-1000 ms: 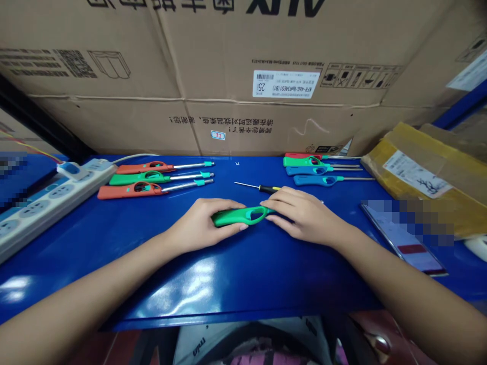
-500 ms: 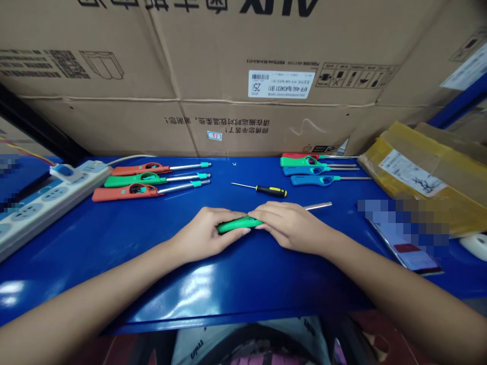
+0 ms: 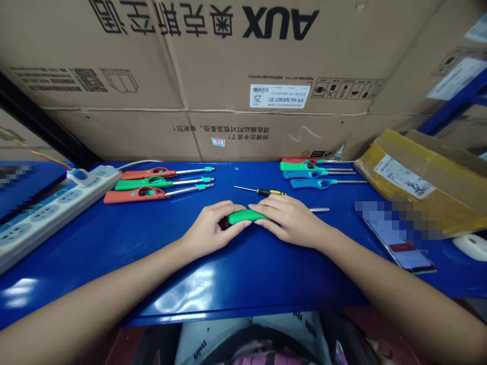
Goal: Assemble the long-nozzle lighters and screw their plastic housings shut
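Note:
Both my hands are on a green long-necked lighter (image 3: 243,217) held low over the blue table. My left hand (image 3: 207,228) has its thumb and fingers round the handle end at the left. My right hand (image 3: 291,218) wraps the middle, hiding the trigger area, and the metal tube pokes out to its right. Just beyond my right hand lies a screwdriver (image 3: 264,192) with a black and yellow handle, partly covered by that hand. Orange and green lighters (image 3: 142,183) lie at the left; red, green and blue lighters (image 3: 304,175) lie at the back right.
A white power strip (image 3: 57,208) with a plug and cable runs along the left. A large cardboard box (image 3: 213,76) stands at the back. To the right are a yellow package (image 3: 414,187), a phone (image 3: 399,243) and a white mouse (image 3: 472,247). The blue table (image 3: 182,294) ends in front of me.
My left hand has slid back a little, baring the rounded handle end. My right hand now covers part of the screwdriver. The camera view has tilted slightly up.

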Demonstrator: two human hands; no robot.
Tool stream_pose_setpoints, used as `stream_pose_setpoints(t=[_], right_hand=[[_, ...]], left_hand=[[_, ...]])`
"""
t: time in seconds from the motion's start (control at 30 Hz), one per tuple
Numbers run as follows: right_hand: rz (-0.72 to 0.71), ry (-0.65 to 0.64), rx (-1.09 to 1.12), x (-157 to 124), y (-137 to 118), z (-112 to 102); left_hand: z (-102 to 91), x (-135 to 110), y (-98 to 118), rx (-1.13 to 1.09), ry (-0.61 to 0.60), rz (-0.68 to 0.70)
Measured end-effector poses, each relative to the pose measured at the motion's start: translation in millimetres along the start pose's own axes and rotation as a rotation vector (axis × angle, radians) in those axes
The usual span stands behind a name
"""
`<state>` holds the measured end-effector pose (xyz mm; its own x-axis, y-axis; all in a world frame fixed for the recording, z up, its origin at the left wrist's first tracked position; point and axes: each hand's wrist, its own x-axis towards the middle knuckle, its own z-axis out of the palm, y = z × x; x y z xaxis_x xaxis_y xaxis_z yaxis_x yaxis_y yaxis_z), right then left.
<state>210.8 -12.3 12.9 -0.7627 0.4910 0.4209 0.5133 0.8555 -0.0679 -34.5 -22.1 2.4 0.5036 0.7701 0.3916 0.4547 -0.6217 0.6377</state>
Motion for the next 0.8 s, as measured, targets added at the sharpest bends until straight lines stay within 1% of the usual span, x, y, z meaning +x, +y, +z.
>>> stream_pose_setpoints(t=[0.1,0.2,0.27,0.37,0.47,0.57,0.67,0.8], right_hand=[[0.021,-0.017,-0.006,3.5,-6.4,4.7],[0.038,-0.021,-0.006,3.6,-0.9,3.0],[0.07,-0.007,-0.022,1.0,11.9,-1.5],[0.15,0.016,-0.117,-8.0,42.3,-10.8],[0.283,0.022,-0.191,-21.3,76.0,-19.0],[0.458,-0.01,-0.189,-33.4,101.2,-22.0],[0.523,-0.002,-0.184,-39.8,114.6,-18.9],[0.63,0.018,-0.165,-40.4,122.7,-8.9]], left_hand=[[2.4,-0.1,-1.4,0.013,0.026,0.023],[-2.9,1.9,-6.7,0.058,0.001,0.043],[-9.1,3.3,-12.3,0.09,0.005,0.039],[-18.1,5.0,-22.8,0.133,0.058,0.005],[-23.1,6.8,-31.2,0.173,0.088,-0.002],[-23.6,8.2,-33.5,0.183,0.092,-0.005],[-22.0,8.3,-32.6,0.191,0.072,-0.013],[-20.6,8.1,-32.9,0.199,0.058,-0.025]])
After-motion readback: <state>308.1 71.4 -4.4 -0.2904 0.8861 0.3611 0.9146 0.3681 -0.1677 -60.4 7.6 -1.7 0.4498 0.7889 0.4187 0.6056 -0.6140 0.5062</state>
